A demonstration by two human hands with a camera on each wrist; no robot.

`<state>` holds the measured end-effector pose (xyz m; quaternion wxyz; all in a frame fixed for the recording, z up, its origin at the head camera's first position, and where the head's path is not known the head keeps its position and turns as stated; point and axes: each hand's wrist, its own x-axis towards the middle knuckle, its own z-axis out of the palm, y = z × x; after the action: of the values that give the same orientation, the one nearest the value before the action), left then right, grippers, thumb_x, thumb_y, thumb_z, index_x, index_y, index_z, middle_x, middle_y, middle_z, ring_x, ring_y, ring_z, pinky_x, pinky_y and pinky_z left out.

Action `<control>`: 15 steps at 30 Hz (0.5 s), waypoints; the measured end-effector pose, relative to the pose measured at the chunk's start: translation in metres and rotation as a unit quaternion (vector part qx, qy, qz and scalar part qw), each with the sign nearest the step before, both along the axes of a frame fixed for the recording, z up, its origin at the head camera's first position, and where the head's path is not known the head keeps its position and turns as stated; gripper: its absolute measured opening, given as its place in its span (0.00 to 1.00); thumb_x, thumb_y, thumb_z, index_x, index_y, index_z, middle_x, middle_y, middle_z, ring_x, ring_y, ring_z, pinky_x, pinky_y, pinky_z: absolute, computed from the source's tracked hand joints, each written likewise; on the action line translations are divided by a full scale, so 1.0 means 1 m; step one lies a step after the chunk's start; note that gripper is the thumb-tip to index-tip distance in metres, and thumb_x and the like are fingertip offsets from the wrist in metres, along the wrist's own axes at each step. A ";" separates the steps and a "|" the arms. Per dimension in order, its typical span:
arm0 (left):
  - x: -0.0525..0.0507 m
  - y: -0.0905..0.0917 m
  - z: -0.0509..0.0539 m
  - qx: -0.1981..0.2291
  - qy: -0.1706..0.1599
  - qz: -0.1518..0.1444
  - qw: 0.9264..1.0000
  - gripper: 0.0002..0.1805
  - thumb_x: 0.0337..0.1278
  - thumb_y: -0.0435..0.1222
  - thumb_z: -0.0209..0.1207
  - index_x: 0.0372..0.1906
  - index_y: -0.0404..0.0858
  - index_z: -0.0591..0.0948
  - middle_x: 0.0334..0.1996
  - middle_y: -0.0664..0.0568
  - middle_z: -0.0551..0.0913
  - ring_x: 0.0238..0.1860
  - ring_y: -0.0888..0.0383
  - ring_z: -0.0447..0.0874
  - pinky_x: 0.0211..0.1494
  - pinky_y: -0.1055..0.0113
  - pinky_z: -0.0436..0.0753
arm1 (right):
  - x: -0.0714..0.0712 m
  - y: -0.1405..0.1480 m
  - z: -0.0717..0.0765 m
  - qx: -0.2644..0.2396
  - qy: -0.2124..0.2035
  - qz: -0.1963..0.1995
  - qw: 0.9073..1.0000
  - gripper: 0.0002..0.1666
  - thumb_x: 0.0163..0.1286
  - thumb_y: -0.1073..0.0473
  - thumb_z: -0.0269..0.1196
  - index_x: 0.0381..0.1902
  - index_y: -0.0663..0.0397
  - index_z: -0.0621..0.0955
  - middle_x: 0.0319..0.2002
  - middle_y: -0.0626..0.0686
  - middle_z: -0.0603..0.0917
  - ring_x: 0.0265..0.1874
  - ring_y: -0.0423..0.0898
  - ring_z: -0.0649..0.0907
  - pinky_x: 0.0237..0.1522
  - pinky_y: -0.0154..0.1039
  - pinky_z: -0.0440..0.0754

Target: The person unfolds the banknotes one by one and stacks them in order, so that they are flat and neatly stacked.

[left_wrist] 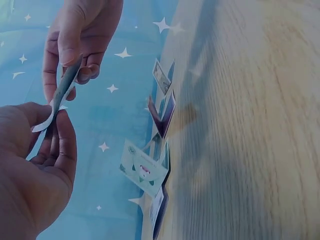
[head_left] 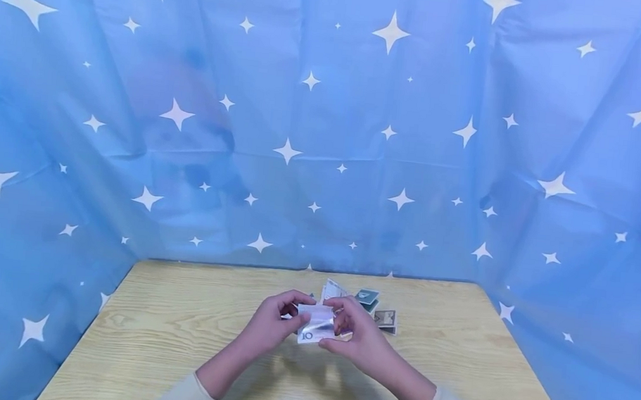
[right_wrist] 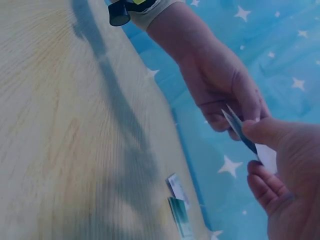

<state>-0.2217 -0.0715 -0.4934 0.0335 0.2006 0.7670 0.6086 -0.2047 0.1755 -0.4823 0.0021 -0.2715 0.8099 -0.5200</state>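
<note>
Both hands hold a banknote (head_left: 316,328) above the table, its "10" appearing upside down in the head view. My left hand (head_left: 274,318) pinches one end between thumb and fingers. At the opposite end my right hand (head_left: 359,335) grips it the same way. Seen edge-on in the left wrist view, the banknote (left_wrist: 65,87) is bent, with a pale edge curling out near the left fingers. Two spread edges of the banknote (right_wrist: 240,127) show in the right wrist view. Part of it is hidden behind the fingers.
Behind the hands, several folded notes stand on the wooden table (head_left: 183,328): a pale one (head_left: 334,289), a green one (head_left: 367,297) and a brownish one (head_left: 385,319). A green note (left_wrist: 143,170) leans tilted among them. A blue starred curtain (head_left: 327,124) surrounds the table.
</note>
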 end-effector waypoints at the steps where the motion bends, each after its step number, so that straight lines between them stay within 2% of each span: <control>1: 0.000 0.001 0.000 0.002 0.002 0.004 1.000 0.10 0.76 0.31 0.68 0.56 0.41 0.89 0.35 0.50 0.84 0.36 0.56 0.82 0.34 0.64 0.87 | 0.001 0.000 0.000 -0.004 0.000 0.000 1.000 0.38 0.63 0.63 0.84 0.68 0.55 0.80 0.47 0.57 0.81 0.41 0.50 0.84 0.41 0.39 0.88; 3: 0.001 0.002 0.000 0.008 0.005 0.014 1.000 0.08 0.77 0.32 0.68 0.54 0.41 0.90 0.34 0.50 0.84 0.34 0.57 0.81 0.32 0.69 0.82 | 0.002 0.000 0.000 -0.013 -0.002 0.004 1.000 0.39 0.63 0.64 0.83 0.69 0.56 0.79 0.48 0.58 0.81 0.41 0.50 0.84 0.42 0.38 0.88; 8: 0.004 0.005 0.002 0.033 0.006 0.028 0.999 0.04 0.76 0.33 0.69 0.49 0.38 0.89 0.32 0.50 0.84 0.32 0.59 0.80 0.31 0.70 0.80 | 0.004 0.003 0.004 -0.025 -0.008 0.014 1.000 0.35 0.67 0.62 0.81 0.68 0.57 0.80 0.45 0.58 0.83 0.41 0.48 0.85 0.41 0.38 0.87; 12: 0.005 0.008 0.004 0.061 -0.014 0.017 0.998 0.05 0.76 0.33 0.69 0.49 0.35 0.88 0.33 0.50 0.85 0.32 0.59 0.81 0.35 0.69 0.84 | 0.002 0.009 0.006 -0.042 -0.014 0.016 0.999 0.23 0.73 0.64 0.76 0.63 0.57 0.82 0.38 0.56 0.85 0.36 0.46 0.85 0.40 0.37 0.86; 15: 0.006 0.011 0.004 0.074 -0.028 0.006 0.997 0.05 0.76 0.32 0.68 0.49 0.34 0.88 0.35 0.51 0.86 0.33 0.60 0.81 0.37 0.69 0.84 | 0.000 0.012 0.008 -0.057 -0.038 0.022 0.997 0.18 0.76 0.65 0.73 0.60 0.59 0.83 0.38 0.56 0.86 0.34 0.45 0.85 0.38 0.36 0.86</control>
<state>-0.2157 -0.0605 -0.4893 0.0365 0.1803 0.7198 0.6693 -0.2042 0.1874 -0.4741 0.0287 -0.2695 0.7717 -0.5753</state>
